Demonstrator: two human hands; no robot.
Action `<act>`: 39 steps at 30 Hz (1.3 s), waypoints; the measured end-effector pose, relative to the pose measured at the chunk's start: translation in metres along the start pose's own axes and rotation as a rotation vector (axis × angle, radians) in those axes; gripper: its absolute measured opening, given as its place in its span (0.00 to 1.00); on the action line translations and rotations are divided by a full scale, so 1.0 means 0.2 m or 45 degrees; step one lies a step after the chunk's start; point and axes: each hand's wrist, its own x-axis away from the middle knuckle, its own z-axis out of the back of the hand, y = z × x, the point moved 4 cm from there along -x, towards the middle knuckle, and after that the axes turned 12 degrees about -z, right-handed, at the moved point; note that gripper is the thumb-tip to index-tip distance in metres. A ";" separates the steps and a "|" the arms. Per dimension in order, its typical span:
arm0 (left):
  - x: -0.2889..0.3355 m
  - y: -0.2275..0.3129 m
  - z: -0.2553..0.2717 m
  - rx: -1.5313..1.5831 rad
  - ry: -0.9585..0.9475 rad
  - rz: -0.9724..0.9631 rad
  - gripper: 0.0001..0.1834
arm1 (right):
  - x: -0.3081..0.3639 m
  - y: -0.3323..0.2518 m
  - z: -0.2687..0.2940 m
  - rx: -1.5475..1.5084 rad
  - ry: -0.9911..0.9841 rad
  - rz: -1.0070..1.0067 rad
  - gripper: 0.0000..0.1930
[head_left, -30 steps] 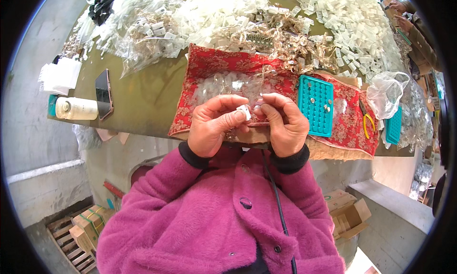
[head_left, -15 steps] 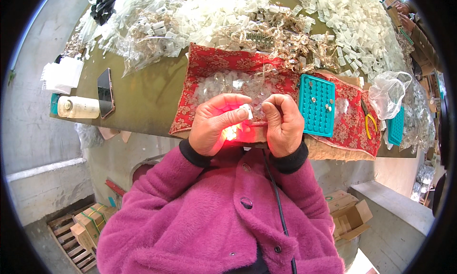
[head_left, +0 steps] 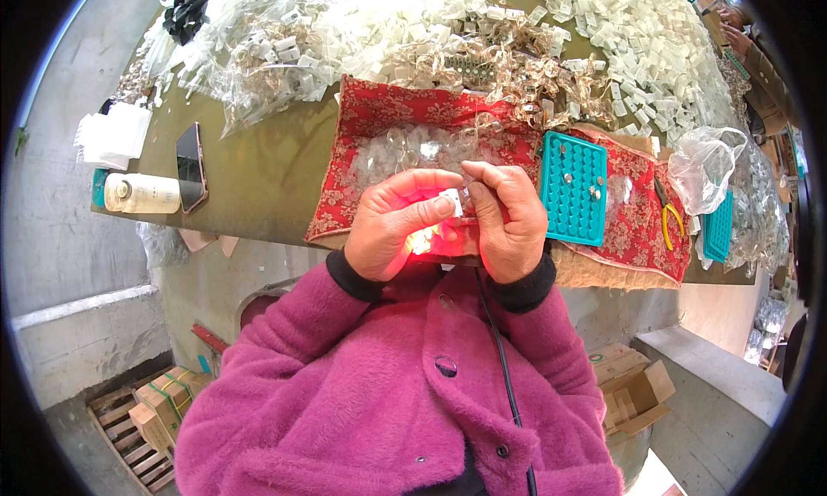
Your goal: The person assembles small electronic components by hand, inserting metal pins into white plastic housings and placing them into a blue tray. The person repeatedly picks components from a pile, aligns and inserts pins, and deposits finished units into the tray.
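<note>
Head view: L hand [head_left: 388, 229] pinches white rectangular piece [head_left: 456, 201], prob. to steady it; R hand [head_left: 515, 225] narrow-fingered, contents unclear from where I stand.

We hold our left hand [head_left: 388, 231] and right hand [head_left: 514, 225] close together before our chest, our forearms [head_left: 301, 305] slanting inward. The left thumb [head_left: 424, 211] presses straight toward its bent index finger; the right hand's index finger [head_left: 494, 176] curves toward the left hand's fingertips.
</note>
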 end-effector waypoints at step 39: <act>0.01 0.01 0.00 -0.163 0.021 0.183 0.20 | 0.01 0.01 0.01 -0.044 -0.002 0.040 0.15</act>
